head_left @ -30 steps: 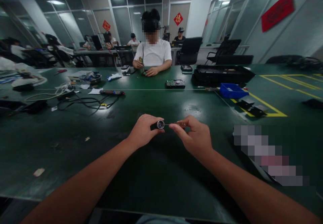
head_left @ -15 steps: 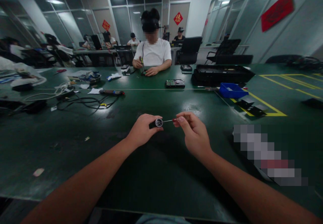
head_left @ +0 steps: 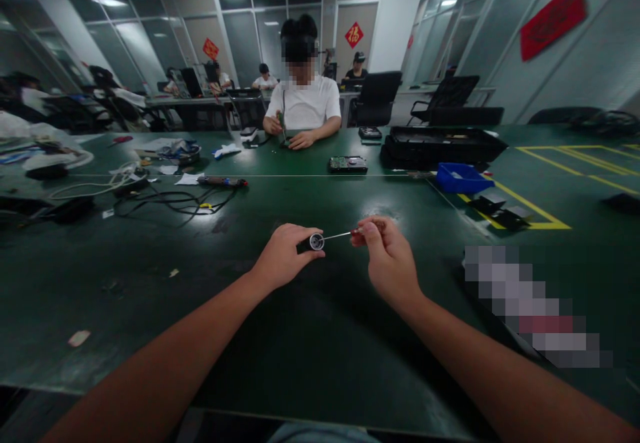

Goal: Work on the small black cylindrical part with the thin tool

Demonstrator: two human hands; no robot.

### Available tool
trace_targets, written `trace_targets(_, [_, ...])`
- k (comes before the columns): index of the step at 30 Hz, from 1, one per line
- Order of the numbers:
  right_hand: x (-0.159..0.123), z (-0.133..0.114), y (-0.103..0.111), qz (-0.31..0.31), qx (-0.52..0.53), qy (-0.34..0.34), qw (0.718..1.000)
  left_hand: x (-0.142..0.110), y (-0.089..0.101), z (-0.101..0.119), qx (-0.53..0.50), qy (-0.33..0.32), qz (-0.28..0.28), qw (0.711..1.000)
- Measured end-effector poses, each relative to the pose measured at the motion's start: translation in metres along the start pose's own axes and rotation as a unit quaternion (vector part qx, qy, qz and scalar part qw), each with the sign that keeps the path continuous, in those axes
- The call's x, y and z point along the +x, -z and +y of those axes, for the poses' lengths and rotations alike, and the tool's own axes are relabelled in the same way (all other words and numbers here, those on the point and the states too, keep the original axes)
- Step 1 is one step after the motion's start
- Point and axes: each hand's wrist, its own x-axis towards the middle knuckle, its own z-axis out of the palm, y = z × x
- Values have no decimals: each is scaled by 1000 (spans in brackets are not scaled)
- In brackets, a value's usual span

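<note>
Between the thumb and fingers of my left hand (head_left: 284,253) is a small black cylinder (head_left: 317,242) with a silvery ring at its end; its open end faces me and to the right. My right hand (head_left: 391,256) is closed around the red handle of a thin screwdriver (head_left: 340,235). The metal shaft points left, and its tip reaches the ringed end of the cylinder. Whether the tip touches the inside I cannot tell. Both hands are over the green table (head_left: 300,350).
Across the table a person in a white shirt (head_left: 303,103) works with a tool. Beyond my hands lie a hard drive (head_left: 347,164), a blue tray (head_left: 463,178), a black case (head_left: 440,146), an electric screwdriver (head_left: 223,182) and cables (head_left: 165,203). A blurred-out object (head_left: 535,310) lies right.
My right hand has drawn slightly to the right with the screwdriver, and more of its shaft shows. My left hand keeps the cylinder in nearly the same place.
</note>
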Motion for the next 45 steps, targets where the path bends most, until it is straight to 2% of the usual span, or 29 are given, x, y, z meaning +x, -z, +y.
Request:
trace_targets(7, [-6,-7,2,-57,-65,49,995,-1,0,0,9,3,1,1000])
trace_targets(13, [-5,-4,3,-30,-104,51,993,0,0,0,12,1,2,1000])
trace_targets(27, [-6,-7,2,-33,-123,56,990,0,2,1,10,4,-2,1000])
trace_targets(34, [-5,-17,5,-39,-230,97,968,-1,1,-1,4,6,-1,1000])
trace_targets(38, [-7,-16,5,-34,-250,107,962,-1,1,-1,4,11,0,1000])
trace_targets(41, [-8,-15,4,-47,-236,113,964,-1,1,0,2,9,1,1000])
trace_targets(45, [-9,-18,6,-107,-209,147,961,0,1,0,5,8,-1,1000])
